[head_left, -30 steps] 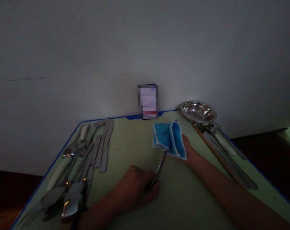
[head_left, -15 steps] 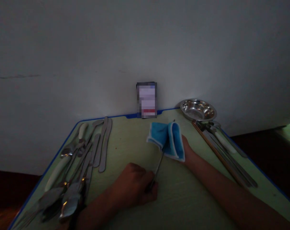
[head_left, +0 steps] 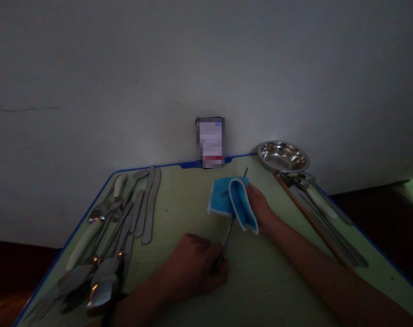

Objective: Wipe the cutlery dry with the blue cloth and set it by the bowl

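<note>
My left hand is closed round the handle of a thin metal utensil that runs up and away across the pale green table. A folded blue cloth is wrapped over the utensil's far half, and my right hand grips that cloth from the right. The utensil's tip pokes out beyond the cloth. What kind of utensil it is stays hidden by the cloth.
Several knives, spoons and forks lie in a heap along the table's left side. A steel bowl stands at the back right, with chopsticks and more cutlery laid in front of it. A small box leans against the wall.
My right hand has drawn the cloth back along the utensil and folded it tighter, so the tip now shows past it. The left hand has stayed put.
</note>
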Action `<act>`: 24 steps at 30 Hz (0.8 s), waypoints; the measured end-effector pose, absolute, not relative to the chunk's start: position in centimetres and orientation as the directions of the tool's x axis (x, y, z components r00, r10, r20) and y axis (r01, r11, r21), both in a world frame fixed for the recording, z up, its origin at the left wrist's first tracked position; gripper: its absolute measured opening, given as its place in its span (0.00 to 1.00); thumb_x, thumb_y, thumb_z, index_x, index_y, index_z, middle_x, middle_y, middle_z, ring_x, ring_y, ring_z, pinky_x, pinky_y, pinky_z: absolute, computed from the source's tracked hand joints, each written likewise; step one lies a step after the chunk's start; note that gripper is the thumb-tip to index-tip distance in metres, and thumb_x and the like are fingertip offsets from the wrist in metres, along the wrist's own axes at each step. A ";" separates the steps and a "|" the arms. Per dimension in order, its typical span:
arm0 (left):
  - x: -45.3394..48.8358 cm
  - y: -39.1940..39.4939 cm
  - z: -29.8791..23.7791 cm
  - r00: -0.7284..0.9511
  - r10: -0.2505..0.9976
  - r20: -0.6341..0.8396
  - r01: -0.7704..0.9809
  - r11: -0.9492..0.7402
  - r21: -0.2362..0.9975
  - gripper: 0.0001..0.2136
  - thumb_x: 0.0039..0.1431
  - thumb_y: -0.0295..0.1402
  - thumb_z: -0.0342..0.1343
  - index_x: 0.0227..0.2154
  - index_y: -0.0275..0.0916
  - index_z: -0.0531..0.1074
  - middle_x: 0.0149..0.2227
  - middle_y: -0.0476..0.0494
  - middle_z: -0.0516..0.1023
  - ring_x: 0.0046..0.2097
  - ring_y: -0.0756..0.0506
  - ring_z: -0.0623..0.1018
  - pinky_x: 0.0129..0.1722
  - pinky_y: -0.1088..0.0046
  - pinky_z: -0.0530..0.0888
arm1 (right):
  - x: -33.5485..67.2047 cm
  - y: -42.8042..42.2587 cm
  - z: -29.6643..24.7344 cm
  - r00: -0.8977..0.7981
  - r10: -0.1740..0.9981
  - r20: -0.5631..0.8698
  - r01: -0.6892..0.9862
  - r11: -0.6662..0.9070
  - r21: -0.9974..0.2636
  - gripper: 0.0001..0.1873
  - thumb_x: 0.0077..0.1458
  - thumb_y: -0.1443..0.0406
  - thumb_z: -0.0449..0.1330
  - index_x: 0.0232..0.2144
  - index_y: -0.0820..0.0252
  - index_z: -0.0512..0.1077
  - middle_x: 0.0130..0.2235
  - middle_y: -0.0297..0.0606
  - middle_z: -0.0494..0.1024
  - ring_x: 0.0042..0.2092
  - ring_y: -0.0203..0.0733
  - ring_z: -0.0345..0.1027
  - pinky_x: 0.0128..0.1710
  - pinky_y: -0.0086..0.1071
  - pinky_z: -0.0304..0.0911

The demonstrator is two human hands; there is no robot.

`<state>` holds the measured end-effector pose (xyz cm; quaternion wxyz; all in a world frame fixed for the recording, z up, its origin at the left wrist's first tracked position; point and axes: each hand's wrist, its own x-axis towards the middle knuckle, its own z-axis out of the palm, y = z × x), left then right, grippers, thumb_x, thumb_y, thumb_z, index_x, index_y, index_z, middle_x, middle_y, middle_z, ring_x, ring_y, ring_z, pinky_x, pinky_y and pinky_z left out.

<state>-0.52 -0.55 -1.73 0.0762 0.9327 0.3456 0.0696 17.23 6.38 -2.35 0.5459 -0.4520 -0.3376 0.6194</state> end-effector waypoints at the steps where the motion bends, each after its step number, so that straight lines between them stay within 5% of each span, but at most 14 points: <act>1: -0.5 -0.4 -1.7 0.740 0.669 0.064 0.648 -0.736 0.194 0.07 0.51 0.30 0.48 0.20 0.39 0.64 0.16 0.51 0.70 0.18 0.50 0.70 0.20 0.75 0.63 | 17.1 6.3 -2.3 -0.026 0.988 -0.153 -0.319 -0.153 -0.935 0.12 0.45 0.54 0.58 0.27 0.56 0.69 0.24 0.30 0.72 0.27 0.36 0.65 0.32 0.31 0.61; 11: 0.0 -1.1 -1.5 0.820 0.561 0.110 0.566 -0.824 -0.014 0.06 0.53 0.26 0.47 0.23 0.38 0.65 0.20 0.50 0.73 0.22 0.47 0.73 0.22 0.70 0.69 | 16.8 5.8 -1.8 0.140 0.984 -0.109 -0.084 -0.098 -0.992 0.13 0.51 0.58 0.49 0.23 0.57 0.67 0.26 0.33 0.72 0.33 0.38 0.65 0.37 0.30 0.59; 19: 0.2 -1.0 -1.7 0.627 0.779 0.022 0.768 -0.622 0.152 0.05 0.57 0.33 0.44 0.32 0.38 0.63 0.26 0.47 0.76 0.26 0.45 0.76 0.24 0.69 0.70 | 17.0 6.2 -2.8 0.104 0.988 -0.115 -0.130 -0.101 -0.986 0.15 0.50 0.54 0.50 0.23 0.57 0.66 0.24 0.32 0.71 0.32 0.39 0.65 0.36 0.31 0.58; 24: 0.6 -0.9 -0.8 0.499 0.864 -0.072 0.858 -0.480 0.184 0.13 0.54 0.33 0.45 0.43 0.37 0.59 0.31 0.43 0.77 0.29 0.41 0.77 0.27 0.64 0.72 | 17.1 6.1 -2.9 0.038 0.999 -0.037 -0.073 -0.034 -0.997 0.18 0.52 0.51 0.49 0.28 0.57 0.69 0.30 0.31 0.73 0.37 0.38 0.65 0.44 0.31 0.56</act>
